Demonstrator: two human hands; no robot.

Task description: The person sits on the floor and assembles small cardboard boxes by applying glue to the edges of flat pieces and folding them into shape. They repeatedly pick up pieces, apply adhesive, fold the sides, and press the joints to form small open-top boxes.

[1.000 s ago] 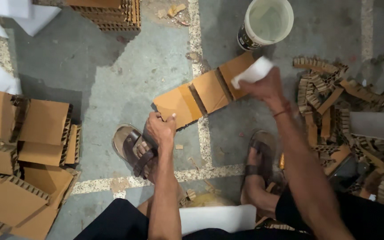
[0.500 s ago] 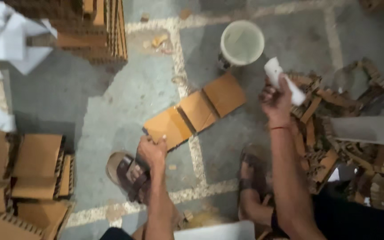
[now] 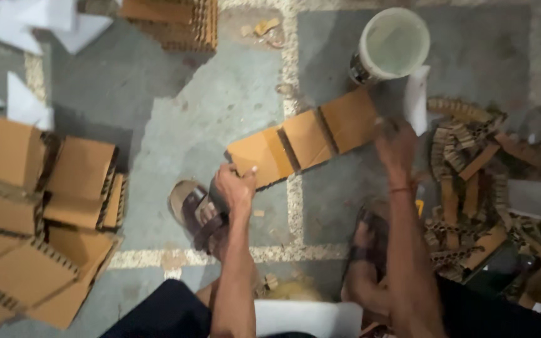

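On floor: L hand (image 3: 236,188) pinches cardboard strip (image 3: 305,139); R hand (image 3: 397,147) grips white brush (image 3: 416,100).

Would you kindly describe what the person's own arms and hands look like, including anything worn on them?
Both forearms are bare, with no sleeves and no gloves in view. The left hand wears nothing that shows. The right hand has a thin reddish thread band around the wrist. No watch or rings can be made out.

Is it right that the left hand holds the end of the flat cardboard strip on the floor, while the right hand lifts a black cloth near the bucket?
Not quite. The head view shows the right hand lifting a white piece, not black.
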